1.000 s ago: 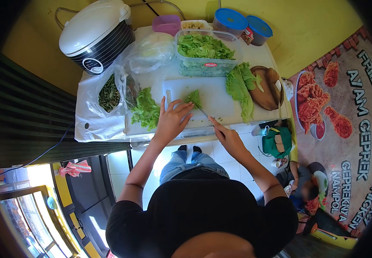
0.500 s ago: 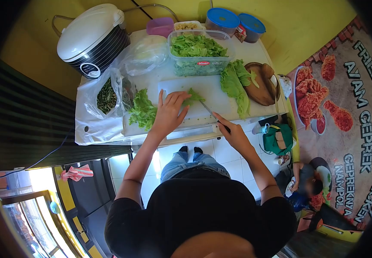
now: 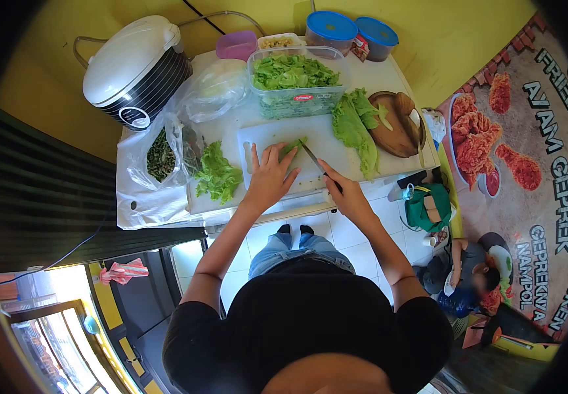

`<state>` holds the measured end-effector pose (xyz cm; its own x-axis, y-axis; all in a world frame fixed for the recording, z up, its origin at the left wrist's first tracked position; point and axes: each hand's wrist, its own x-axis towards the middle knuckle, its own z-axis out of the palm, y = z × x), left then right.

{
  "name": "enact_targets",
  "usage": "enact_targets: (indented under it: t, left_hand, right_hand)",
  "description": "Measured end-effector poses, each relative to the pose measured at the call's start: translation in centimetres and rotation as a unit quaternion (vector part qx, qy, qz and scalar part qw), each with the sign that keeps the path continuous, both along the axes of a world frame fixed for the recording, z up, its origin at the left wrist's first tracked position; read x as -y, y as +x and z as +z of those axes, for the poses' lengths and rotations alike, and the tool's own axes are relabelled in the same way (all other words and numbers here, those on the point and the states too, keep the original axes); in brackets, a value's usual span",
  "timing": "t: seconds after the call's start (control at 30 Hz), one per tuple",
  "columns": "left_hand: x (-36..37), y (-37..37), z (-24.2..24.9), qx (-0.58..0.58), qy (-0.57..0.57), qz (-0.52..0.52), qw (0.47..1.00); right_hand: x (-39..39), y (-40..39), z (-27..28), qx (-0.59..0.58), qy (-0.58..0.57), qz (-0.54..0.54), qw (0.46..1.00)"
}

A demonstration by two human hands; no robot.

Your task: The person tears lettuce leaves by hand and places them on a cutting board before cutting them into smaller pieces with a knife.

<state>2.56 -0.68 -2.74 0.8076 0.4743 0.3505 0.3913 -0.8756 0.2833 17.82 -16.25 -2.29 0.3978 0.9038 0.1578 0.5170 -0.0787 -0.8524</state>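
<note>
My left hand [image 3: 271, 176] lies over the white cutting board [image 3: 252, 136], its fingers spread and the tips touching a small piece of green lettuce [image 3: 292, 146]. In my right hand [image 3: 346, 190] is the black handle of a knife [image 3: 311, 155], whose blade tip is at the right end of that piece. A curly lettuce leaf [image 3: 218, 174] rests left of the board. More leaves [image 3: 353, 131] lie at its right edge. Behind the board is a clear container [image 3: 284, 104] full of cut lettuce.
A rice cooker [image 3: 136, 62] and a plastic bag of dark greens [image 3: 161, 157] are at the left. Brown wooden dishes [image 3: 389, 134] stand at the right. Blue-lidded tubs [image 3: 336, 26] and a purple bowl [image 3: 236, 46] line the back. A person [image 3: 471, 266] sits at the lower right.
The lettuce piece under my left fingers looks smaller and lower. The knife tip has moved slightly up and left against it. The whole view has shifted a little.
</note>
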Motion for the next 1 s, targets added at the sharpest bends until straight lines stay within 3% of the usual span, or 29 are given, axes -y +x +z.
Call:
enact_targets:
  t: [0.07, 0.2, 0.27, 0.47, 0.6, 0.7, 0.77, 1.0]
  left_hand:
    - [0.4, 0.0, 0.3, 0.015, 0.001, 0.001, 1.000]
    - [0.5, -0.7, -0.1, -0.006, -0.014, -0.005, 1.000]
    - [0.6, -1.0, -0.3, -0.012, -0.010, -0.001, 1.000]
    - [0.7, -1.2, -0.1, -0.016, -0.028, 0.007, 0.999]
    - [0.5, -1.3, 0.2, -0.017, -0.028, 0.005, 0.999]
    - [0.2, -1.6, 0.2, -0.018, -0.044, 0.007, 0.999]
    - [0.1, -1.5, 0.2, -0.004, -0.056, 0.008, 0.998]
    - [0.2, -1.6, 2.0, 0.032, -0.097, 0.009, 0.995]
  right_hand:
    - [-0.7, -0.4, 0.9, -0.029, -0.079, 0.004, 0.996]
    - [-1.3, -0.2, 1.3, -0.023, -0.092, 0.011, 0.995]
    - [-1.4, 0.0, 2.2, -0.027, -0.160, 0.012, 0.987]
    - [-2.9, 0.8, 0.1, 0.055, -0.066, 0.024, 0.996]
    - [-4.0, 0.8, 2.0, 0.061, -0.157, 0.029, 0.985]
    - [-1.9, 0.8, 0.5, 0.033, -0.124, 0.026, 0.991]
    - [-0.5, 1.0, -0.6, 0.059, -0.029, 0.026, 0.997]
    - [-1.6, -0.3, 2.2, -0.032, -0.124, 0.022, 0.991]
